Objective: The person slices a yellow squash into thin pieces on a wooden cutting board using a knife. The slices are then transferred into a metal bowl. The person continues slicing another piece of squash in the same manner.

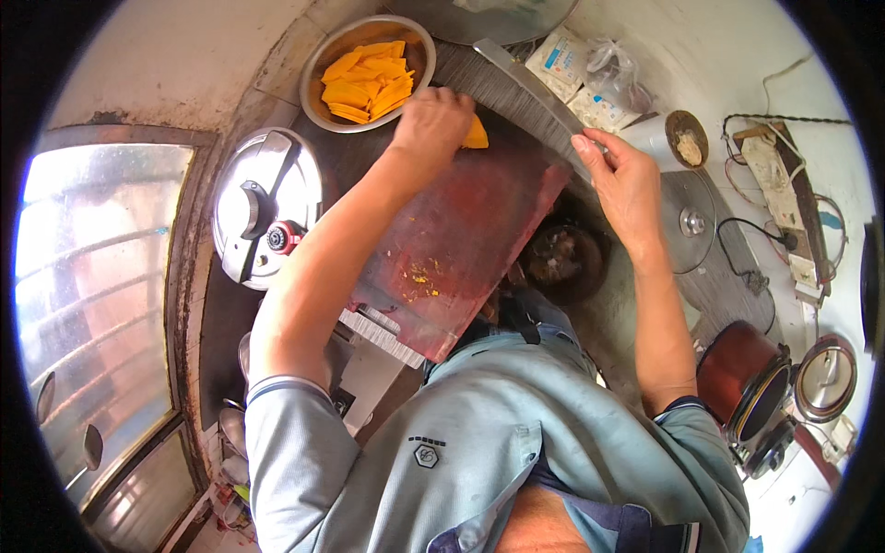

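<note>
My left hand (439, 117) curls over orange slices (477, 135), which stick out beside its fingers above the far end of a dark red board (477, 207). Its fingertips are partly hidden. Left of this hand stands a steel bowl (308, 90) with a pile of flat orange vegetable slices (366, 79). My right hand (612, 159) pinches the near end of a long, narrow, flat strip (525, 79), apparently metal, between thumb and fingers; it slants away to the upper left. Small yellow bits (422, 278) lie on the near part of the board.
A pressure cooker with a shiny lid (269, 207) stands at the left, near the window. Right of the board, lower down, is a dark round container (563, 259). Packets (559, 62), a glass lid (681, 221) and a red-brown pot (736, 373) line the right side.
</note>
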The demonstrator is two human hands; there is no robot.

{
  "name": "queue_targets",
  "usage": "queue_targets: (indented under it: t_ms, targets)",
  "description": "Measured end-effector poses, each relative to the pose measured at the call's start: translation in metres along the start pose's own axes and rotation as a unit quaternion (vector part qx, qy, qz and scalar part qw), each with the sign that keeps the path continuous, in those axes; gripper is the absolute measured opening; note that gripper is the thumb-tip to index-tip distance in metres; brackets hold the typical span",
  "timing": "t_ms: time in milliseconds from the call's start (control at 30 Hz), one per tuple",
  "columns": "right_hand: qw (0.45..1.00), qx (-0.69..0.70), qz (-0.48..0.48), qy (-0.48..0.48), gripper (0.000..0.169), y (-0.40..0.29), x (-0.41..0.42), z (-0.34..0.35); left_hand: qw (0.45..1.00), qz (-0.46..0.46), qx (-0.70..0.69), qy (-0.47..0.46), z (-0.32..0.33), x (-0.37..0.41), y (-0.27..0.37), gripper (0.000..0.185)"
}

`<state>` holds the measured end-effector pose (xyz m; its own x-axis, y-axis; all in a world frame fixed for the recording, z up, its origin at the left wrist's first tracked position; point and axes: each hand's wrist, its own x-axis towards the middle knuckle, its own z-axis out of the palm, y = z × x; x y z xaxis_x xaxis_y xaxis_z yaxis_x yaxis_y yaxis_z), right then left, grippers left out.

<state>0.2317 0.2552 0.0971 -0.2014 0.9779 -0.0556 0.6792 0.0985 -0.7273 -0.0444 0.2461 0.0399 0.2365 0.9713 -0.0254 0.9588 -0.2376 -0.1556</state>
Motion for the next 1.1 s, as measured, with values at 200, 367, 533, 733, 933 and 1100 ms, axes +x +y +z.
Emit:
queue_targets:
  t_ms: [200,367,533,733,933,1100]
  targets:
    - [0.995,0.099,0.023,0.001,0.044,0.021,-0.047,0.001,0.900,-0.283,-0.330,0.034,-0.013,-0.080,-0.004,0.046]
    - [0.982,0.161,0.067,-0.068,0.040,0.019,-0.076,0.015,0.653,-0.442,-0.594,0.158,0.063,-0.164,0.049,0.048]
    - [0.983,0.116,0.061,-0.132,0.034,0.021,-0.099,0.034,0.535,-0.534,-0.632,0.173,0.063,-0.194,0.104,0.057]
    - [0.980,0.105,0.021,-0.167,0.030,0.028,-0.117,0.054,0.670,-0.491,-0.556,0.001,0.014,-0.214,0.100,0.079]
    - [0.978,0.067,0.003,-0.197,0.025,0.008,-0.136,0.056,0.540,-0.486,-0.687,0.019,0.027,-0.221,0.095,0.074]
    - [0.978,0.013,-0.110,-0.177,0.024,0.016,-0.155,0.060,0.556,-0.500,-0.663,0.029,0.051,-0.228,0.114,0.066]
